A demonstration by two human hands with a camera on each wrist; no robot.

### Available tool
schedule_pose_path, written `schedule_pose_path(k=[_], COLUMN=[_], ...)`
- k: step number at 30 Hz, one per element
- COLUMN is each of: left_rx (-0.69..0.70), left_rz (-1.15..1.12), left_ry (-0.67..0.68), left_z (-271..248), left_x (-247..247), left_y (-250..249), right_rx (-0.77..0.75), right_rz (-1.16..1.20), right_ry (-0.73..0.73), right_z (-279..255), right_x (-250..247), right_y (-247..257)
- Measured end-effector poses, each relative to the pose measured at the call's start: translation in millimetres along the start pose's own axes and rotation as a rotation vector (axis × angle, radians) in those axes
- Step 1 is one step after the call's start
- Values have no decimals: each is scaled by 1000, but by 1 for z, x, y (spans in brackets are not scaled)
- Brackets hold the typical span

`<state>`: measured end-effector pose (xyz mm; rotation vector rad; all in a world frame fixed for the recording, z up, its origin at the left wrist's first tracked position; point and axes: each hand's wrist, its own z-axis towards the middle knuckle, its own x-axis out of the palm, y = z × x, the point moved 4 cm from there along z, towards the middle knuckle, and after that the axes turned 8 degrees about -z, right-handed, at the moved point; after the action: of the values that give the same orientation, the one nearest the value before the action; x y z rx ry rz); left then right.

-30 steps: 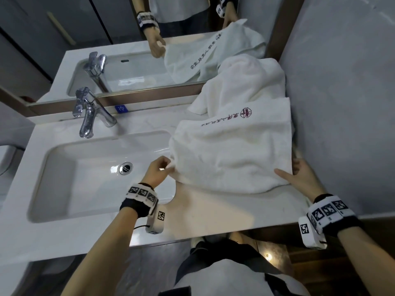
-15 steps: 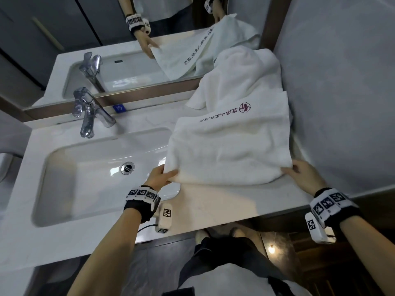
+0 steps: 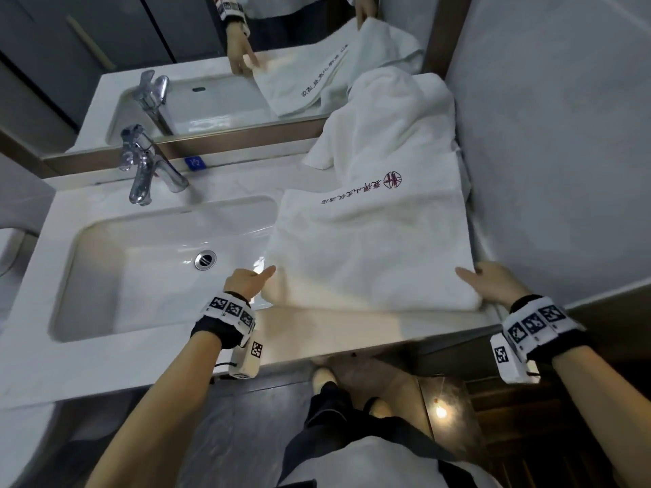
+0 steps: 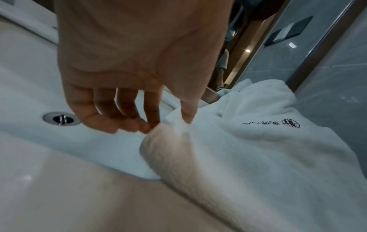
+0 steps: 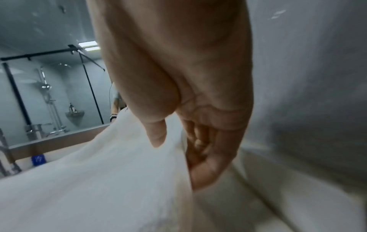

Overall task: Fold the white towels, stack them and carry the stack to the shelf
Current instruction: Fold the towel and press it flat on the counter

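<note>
Folded white terry towel with maroon logo [image 3: 370, 248] drawn nearer counter front edge; left hand [image 3: 246, 281] thumb now on top; right hand [image 3: 493, 281] pinching right corner

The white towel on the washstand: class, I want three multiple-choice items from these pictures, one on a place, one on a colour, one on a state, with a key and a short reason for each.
1. Where does the folded white towel lie?
A. on the counter right of the basin, its left corner over the basin's edge
B. down in the basin
C. on the floor

2. What colour is the towel's emblem?
A. blue
B. dark red
C. green

3. What is the left hand doing?
A. turning the tap
B. lying flat on the counter
C. pinching the towel's near left corner

Key: 1 A, the head view shows it beside the basin. 2 B, the print is dark red. 3 C, thumb and fingertips meet on the corner.
</note>
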<state>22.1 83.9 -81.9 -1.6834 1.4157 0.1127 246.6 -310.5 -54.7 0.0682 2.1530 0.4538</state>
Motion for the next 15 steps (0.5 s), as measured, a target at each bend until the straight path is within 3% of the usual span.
schedule_pose_path(k=[2,4,8,15], left_rx=[36,61,148,118], left_rz=[28,-32,-137,-121], left_ry=[-11,-49,-142,-18], left_z=[1,0,6,36], left_x=[4,4,0,1], left_y=[-2,-12,-43,-78], right_rx=[38,11,-77,-172], right_rz=[-57,-14,320,505], right_ry=[47,-25,-215,-306], right_z=[0,5,22,50], right_x=[6,1,-25,-57], right_y=[-2,4,31,74])
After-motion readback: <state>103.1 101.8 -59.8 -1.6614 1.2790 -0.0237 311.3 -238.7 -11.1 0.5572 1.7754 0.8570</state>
